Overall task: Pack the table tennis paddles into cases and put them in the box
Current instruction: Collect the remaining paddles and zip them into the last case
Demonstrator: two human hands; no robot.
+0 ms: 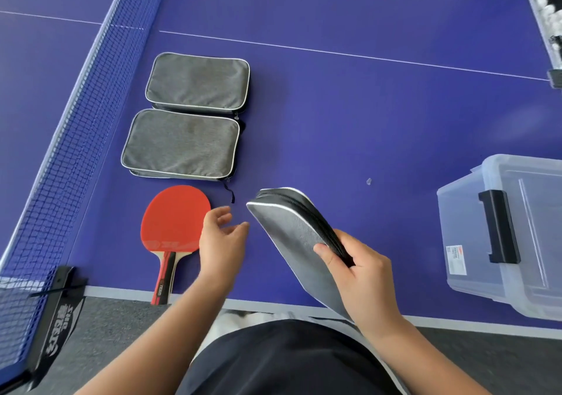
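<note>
Red paddle (175, 221) flat beside net (70, 127); two grey cases (182, 145) (197, 82) lying beyond it; third case (296, 236) tilted, zipped; clear box (511, 236) farthest from net.

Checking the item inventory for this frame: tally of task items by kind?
Grey cases: 3, two flat on the table, one held in the right hand
Red paddle: 1, beside the open left hand
Clear plastic box: 1
Total: 5
</note>
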